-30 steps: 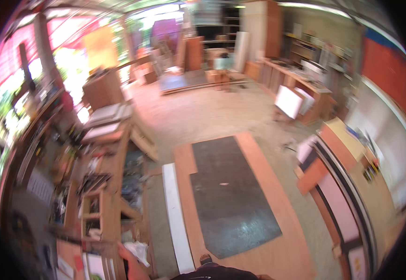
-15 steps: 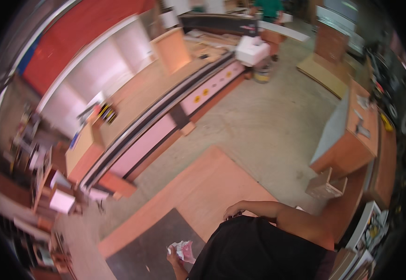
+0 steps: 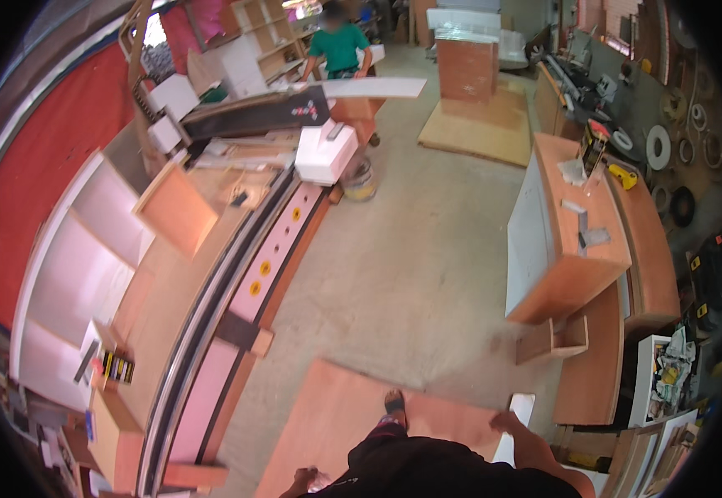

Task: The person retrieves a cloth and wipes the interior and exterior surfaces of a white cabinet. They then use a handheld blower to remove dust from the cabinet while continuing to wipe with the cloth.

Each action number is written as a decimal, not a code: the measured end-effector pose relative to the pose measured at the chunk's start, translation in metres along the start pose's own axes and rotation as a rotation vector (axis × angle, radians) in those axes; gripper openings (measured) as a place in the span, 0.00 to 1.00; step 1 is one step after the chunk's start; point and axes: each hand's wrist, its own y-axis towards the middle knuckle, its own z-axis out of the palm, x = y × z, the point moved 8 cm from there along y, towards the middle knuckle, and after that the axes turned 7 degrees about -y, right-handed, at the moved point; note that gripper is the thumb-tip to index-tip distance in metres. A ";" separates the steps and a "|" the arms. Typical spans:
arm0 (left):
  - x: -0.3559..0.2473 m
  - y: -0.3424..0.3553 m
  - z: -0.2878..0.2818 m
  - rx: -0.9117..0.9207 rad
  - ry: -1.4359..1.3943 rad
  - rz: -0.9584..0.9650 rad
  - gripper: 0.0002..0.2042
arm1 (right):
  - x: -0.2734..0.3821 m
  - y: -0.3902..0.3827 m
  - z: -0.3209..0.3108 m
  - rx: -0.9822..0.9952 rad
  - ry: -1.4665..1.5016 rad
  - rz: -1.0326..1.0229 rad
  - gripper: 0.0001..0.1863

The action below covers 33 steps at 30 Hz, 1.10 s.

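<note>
At the lower edge, my left hand (image 3: pixel 303 476) is closed on a crumpled white and pink wrapper (image 3: pixel 319 480), mostly hidden by my dark shirt. My right arm reaches out to the right, and my right hand (image 3: pixel 504 422) hangs beside a white board (image 3: pixel 523 411). It is small and blurred, so whether its fingers are apart or closed does not show. A reddish plywood sheet (image 3: pixel 311 415) lies on the floor under me, with my sandalled foot (image 3: pixel 395 402) on it.
A long panel saw (image 3: pixel 211 324) runs along the left, carrying boards and an open box. On the right stand a wooden cabinet (image 3: pixel 572 274) with tools on top and a small wooden box (image 3: pixel 553 340). Farther back, a person in green (image 3: pixel 340 50) handles a white board (image 3: pixel 377 88).
My view has swung left and up, bringing the person in green fully into sight. My right hand has moved out from my body to the right. The wrapper stays in my left hand.
</note>
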 end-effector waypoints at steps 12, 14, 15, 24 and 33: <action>-0.796 0.211 0.009 0.236 -0.278 0.681 0.20 | 0.018 0.029 -0.155 -0.079 1.355 0.354 0.05; -0.843 0.232 0.022 0.115 -0.254 0.784 0.20 | 0.013 0.079 -0.198 -0.072 1.341 0.315 0.05; -0.861 0.244 0.033 0.060 -0.242 0.836 0.20 | 0.005 0.103 -0.218 -0.063 1.323 0.308 0.05; -0.752 0.423 0.160 0.179 0.256 0.025 0.23 | -0.156 0.355 -0.505 -0.253 1.214 0.239 0.06; -1.003 0.538 0.253 0.278 0.165 -0.122 0.21 | -0.256 0.520 -1.008 -0.823 1.201 -0.266 0.10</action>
